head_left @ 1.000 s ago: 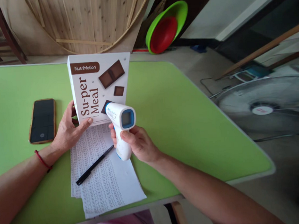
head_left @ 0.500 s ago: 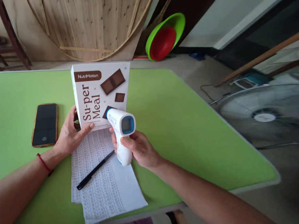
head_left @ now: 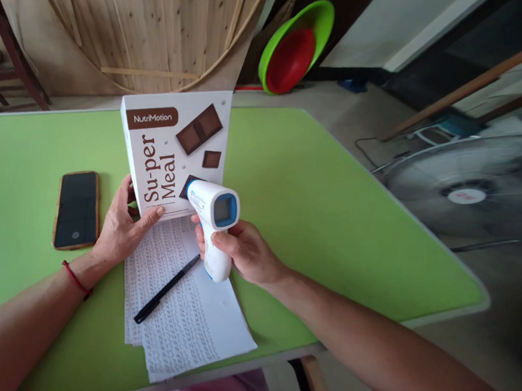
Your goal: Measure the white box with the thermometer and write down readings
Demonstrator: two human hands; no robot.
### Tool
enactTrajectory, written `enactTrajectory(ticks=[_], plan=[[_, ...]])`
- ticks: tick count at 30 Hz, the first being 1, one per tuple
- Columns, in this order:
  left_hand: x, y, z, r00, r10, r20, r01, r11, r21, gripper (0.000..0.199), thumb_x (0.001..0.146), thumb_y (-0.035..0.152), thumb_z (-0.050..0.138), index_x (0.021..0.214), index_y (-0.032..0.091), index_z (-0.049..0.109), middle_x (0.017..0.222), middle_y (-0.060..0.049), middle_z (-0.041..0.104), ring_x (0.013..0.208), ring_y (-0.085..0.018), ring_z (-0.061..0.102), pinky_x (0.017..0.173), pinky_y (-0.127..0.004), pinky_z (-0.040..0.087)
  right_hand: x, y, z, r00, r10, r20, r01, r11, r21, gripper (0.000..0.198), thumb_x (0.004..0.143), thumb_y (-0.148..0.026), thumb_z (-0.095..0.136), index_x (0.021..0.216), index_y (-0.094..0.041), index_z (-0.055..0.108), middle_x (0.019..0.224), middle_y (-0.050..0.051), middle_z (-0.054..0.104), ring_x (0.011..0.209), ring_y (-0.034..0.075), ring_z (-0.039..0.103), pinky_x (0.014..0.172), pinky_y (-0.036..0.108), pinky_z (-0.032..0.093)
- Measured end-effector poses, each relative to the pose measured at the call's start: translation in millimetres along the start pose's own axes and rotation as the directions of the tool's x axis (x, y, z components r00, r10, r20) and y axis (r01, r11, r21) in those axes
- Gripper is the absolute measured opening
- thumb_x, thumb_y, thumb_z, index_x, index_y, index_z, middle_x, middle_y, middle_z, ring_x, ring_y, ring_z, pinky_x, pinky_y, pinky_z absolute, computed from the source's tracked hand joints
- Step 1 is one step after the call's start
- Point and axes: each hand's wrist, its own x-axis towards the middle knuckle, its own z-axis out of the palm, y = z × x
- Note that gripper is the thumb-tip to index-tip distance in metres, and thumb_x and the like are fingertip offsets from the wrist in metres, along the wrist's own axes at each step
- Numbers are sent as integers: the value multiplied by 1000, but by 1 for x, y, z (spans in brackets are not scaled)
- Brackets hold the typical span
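My left hand grips the lower left edge of a white box, thumb on its front and fingers behind. Printed chocolate pieces and the words "NutriMotion Su-per Meal" face me, and the box stands upright. In my right hand is a white and blue infrared thermometer, my fingers wrapped round its handle. Its nose points at the box's lower front, and its small grey screen is turned to me. Below lie handwritten paper sheets with a black pen across them.
A smartphone in a brown case lies left of my left hand on the green table. Beyond the right edge stands a fan. Green and red basins and a round wooden board are behind the table.
The view has tipped slightly down, so most things sit a little higher or lower in frame. The box's top leans slightly nearer me. Both hands keep their holds.
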Motion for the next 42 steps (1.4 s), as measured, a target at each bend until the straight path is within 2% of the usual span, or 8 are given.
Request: enactTrajectory(ticks=[7,12,17,20,27,34,38,42], plan=[[0,2,0,1000,-8,7,8,1000,1,54,81,46,70,122,17,50,124,-12,60,107,-28,63,92,-46,58,0,1,-1,1000,-3,0,3,1000,11,36,73,-54,71,78,-20,58,69,-2,52,62,11,48,58,30,41],[0,2,0,1000,7,8,-7,1000,11,51,82,45,70,121,17,50,123,-12,61,106,-27,63,92,-44,57,0,1,-1,1000,-7,8,7,1000,23,37,73,-52,72,92,-21,64,73,-1,54,63,11,49,58,30,42],[0,1,1,1000,10,-3,-10,1000,-22,53,81,41,71,122,17,48,125,-12,60,107,-26,63,90,-42,59,0,3,-2,1000,1,7,-2,1000,21,33,74,-51,70,83,-21,61,74,-1,54,63,11,49,58,30,42],[-1,1,1,1000,20,0,-20,999,-42,52,82,40,71,122,17,48,124,-12,61,105,-26,64,88,-41,59,1,3,-2,1000,11,6,-11,1000,28,33,74,-50,71,85,-20,62,76,0,55,63,10,49,58,30,43],[1,0,0,1000,-2,2,2,1000,-19,53,80,46,72,120,19,50,118,-11,63,105,-28,63,91,-48,57,1,2,-1,1000,6,11,-7,999,34,33,73,-51,71,80,-20,60,74,0,54,63,11,48,58,30,43],[1,1,0,1000,-6,5,6,1000,-18,55,80,46,72,122,19,50,122,-11,62,107,-27,63,92,-43,58,0,1,-2,1000,15,0,-15,1000,12,35,72,-52,71,76,-20,58,74,0,53,62,11,48,58,31,44],[1,0,1,1000,-23,9,23,999,-25,56,79,46,72,123,19,49,124,-12,61,108,-28,62,93,-47,57,0,1,-2,1000,8,5,-8,1000,26,34,72,-51,71,84,-21,61,75,0,54,64,11,49,58,30,43],[0,0,1,999,-40,16,41,998,-45,56,80,45,72,122,19,49,126,-13,60,107,-28,63,85,-43,61,1,2,-2,1000,8,4,-8,1000,22,34,73,-50,71,86,-21,61,76,0,54,64,11,49,59,30,44]])
